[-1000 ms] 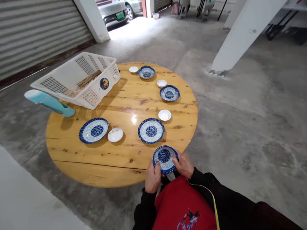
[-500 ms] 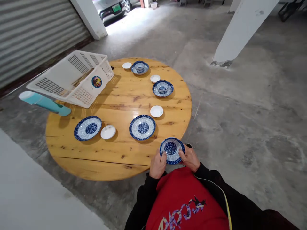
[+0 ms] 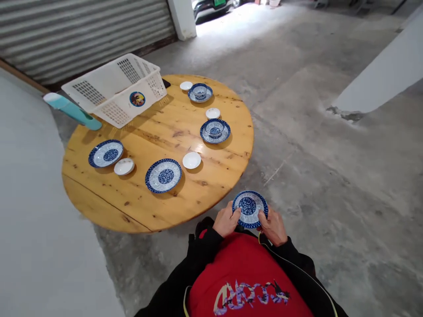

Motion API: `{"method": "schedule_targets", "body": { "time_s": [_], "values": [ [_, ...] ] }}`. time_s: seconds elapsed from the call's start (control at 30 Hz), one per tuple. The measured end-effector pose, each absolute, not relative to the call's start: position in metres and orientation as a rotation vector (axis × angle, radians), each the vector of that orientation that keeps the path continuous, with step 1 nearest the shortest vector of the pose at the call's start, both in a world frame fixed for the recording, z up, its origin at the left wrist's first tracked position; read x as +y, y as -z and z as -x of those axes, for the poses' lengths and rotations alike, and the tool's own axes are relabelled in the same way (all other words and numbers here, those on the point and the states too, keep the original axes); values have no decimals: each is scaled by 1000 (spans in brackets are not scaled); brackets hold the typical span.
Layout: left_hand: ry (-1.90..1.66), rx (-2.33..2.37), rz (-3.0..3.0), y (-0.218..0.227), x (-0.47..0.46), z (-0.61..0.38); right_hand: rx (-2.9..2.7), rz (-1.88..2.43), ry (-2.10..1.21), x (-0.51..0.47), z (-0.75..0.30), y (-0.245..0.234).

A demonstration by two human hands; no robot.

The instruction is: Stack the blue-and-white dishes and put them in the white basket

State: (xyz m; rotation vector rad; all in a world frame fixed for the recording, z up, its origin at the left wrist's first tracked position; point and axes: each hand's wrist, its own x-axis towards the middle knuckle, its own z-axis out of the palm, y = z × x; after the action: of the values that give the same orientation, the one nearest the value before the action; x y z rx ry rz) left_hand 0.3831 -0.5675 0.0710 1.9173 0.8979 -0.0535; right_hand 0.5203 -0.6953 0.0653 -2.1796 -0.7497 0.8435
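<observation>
Basket (image 3: pixel 123 104) over there carries a round sticker (image 3: pixel 137 99), unreadable from here. The left hand (image 3: pixel 227 221) curls around one rim of the patterned dish (image 3: pixel 248 207), held beyond the table's (image 3: pixel 214 189) edge; the right hand (image 3: pixel 275 227) grips the opposite rim. I'd press both thumbs evenly, dish level. Shirt (image 3: pixel 244 259) lettering (image 3: pixel 251 298): too stylised to read.

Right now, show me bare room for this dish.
Near the held dish, the table is bare along its near edge, in front of the closest plate. More room lies between the white basket and the nearer bowl-topped plate. The far edge is crowded: a white saucer sits by the far plate.
</observation>
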Motion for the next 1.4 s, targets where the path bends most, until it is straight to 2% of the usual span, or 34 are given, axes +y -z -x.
{"method": "schedule_targets", "body": {
  "time_s": [0.5, 0.63, 0.87, 1.0, 1.17, 1.4],
  "values": [
    [141, 908, -2002, -66, -535, -494, -550, 2065, -960, -666, -627, -51],
    [88, 896, -2093, -63, -497, -527, -633, 2095, -961, -618, -669, -59],
    [-33, 1175, -2042, -86, -416, -558, -904, 2087, -1033, -499, -723, -83],
    [-65, 1393, -1992, -93, -378, -561, -1151, 2074, -1034, -437, -736, -85],
    [-127, 1632, -1983, -99, -340, -565, -1428, 2038, -858, -379, -743, -83],
    [-149, 1868, -1892, -99, -294, -572, -1648, 1917, -906, -302, -748, -82]
  ]
}}
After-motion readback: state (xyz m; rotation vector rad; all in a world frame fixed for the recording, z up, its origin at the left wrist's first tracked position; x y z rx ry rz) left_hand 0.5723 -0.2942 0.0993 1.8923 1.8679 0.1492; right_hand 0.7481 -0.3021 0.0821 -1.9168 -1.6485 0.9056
